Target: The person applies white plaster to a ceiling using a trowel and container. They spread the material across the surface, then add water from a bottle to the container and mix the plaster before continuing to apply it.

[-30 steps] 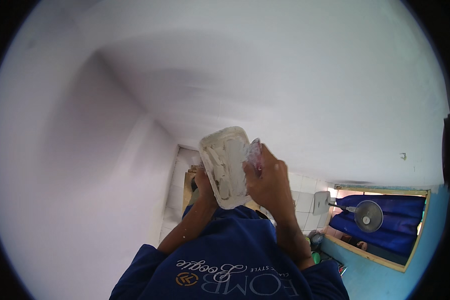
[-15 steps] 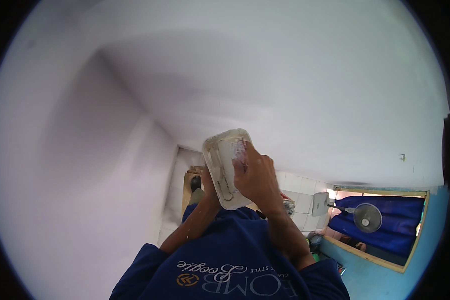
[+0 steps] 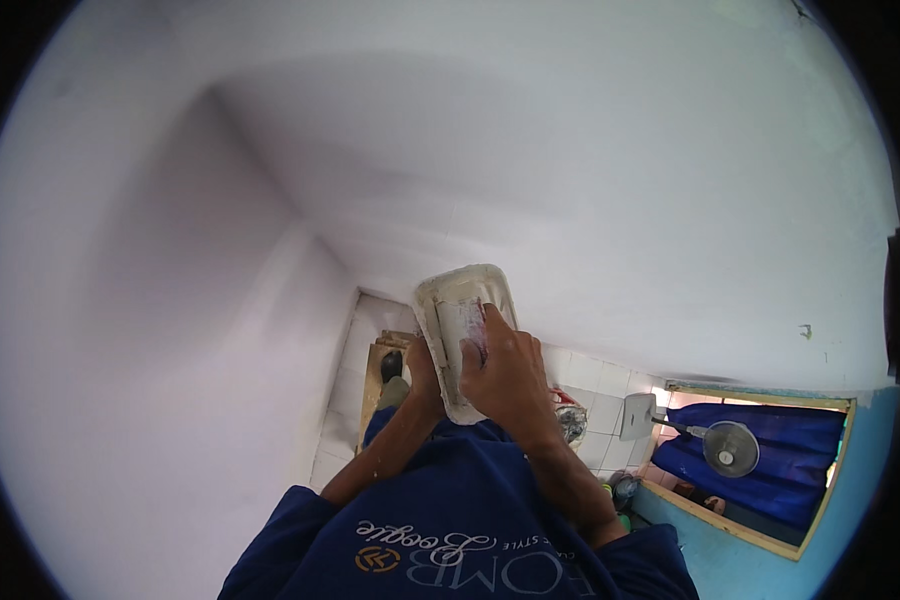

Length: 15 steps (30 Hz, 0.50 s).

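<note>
My left hand (image 3: 425,372) is closed round the near left side of an off-white plastic tray (image 3: 488,271), holding it tilted in front of my body; its fingers are partly hidden behind the tray. Pale putty-like residue coats the tray's rim and inside. My right hand (image 3: 508,372) grips a flat scraper (image 3: 458,328) with a broad whitish blade and a reddish patch beside the fingers. The blade is inside the tray, against or just over its bottom; which of the two I cannot tell.
White walls (image 3: 570,200) rise ahead and at the left, meeting in a corner. Below, a wooden plank stand (image 3: 370,385) is under my foot, above a tiled floor (image 3: 595,420). A grey fan (image 3: 730,448) stands at the right, before a framed opening with a blue curtain (image 3: 770,495).
The scraper has shifted a little left and down within the tray, my right hand moving with it. The tray has turned slightly and moved a bit right.
</note>
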Each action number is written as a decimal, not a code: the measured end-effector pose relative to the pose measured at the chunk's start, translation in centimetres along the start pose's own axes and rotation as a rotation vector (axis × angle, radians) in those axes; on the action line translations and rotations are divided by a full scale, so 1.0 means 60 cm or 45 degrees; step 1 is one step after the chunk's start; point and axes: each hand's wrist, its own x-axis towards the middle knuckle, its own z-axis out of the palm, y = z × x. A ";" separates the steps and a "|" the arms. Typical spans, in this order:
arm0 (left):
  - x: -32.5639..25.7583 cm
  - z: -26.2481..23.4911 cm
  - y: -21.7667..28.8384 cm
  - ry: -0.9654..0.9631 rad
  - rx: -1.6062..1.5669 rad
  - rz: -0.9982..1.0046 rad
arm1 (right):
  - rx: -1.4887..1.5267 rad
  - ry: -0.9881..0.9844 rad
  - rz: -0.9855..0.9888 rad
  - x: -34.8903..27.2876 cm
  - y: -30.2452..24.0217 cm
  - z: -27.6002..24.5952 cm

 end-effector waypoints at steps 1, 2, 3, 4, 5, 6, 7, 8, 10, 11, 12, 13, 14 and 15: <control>0.002 -0.006 -0.007 -0.024 -0.072 0.014 | -0.019 -0.001 -0.021 0.003 0.004 0.004; 0.009 -0.016 -0.019 -0.048 -0.143 0.028 | 0.010 -0.030 0.010 0.006 0.007 0.005; 0.011 -0.015 -0.020 -0.072 -0.216 0.044 | 0.039 -0.060 0.038 0.011 0.009 0.004; 0.012 -0.015 -0.018 -0.086 -0.288 0.002 | 0.068 -0.090 0.067 0.016 0.012 0.002; 0.013 -0.015 -0.014 -0.100 -0.359 -0.040 | 0.105 -0.095 0.110 0.019 0.013 -0.001; 0.014 -0.013 -0.007 -0.114 -0.432 -0.079 | 0.142 -0.101 0.148 0.023 0.013 -0.006; 0.018 -0.021 -0.011 -0.140 -0.445 -0.079 | 0.180 -0.107 0.187 0.025 0.012 -0.011; 0.025 -0.034 -0.021 -0.166 -0.458 -0.079 | 0.163 -0.091 0.176 0.021 0.011 -0.015; 0.026 -0.035 -0.020 -0.140 -0.447 -0.078 | 0.130 -0.060 0.153 0.012 0.007 -0.026; 0.025 -0.034 -0.019 -0.090 -0.423 -0.077 | 0.124 -0.053 0.151 0.013 0.003 -0.035; 0.020 -0.030 -0.016 -0.039 -0.395 -0.084 | 0.119 -0.045 0.156 0.011 -0.002 -0.044; 0.017 -0.026 -0.011 -0.083 -0.416 -0.083 | 0.115 -0.037 0.160 0.009 -0.004 -0.050; 0.015 -0.021 -0.006 -0.127 -0.438 -0.082 | 0.115 -0.034 0.167 0.009 -0.004 -0.052; 0.014 -0.018 -0.002 -0.173 -0.461 -0.079 | 0.113 -0.029 0.171 0.009 -0.005 -0.053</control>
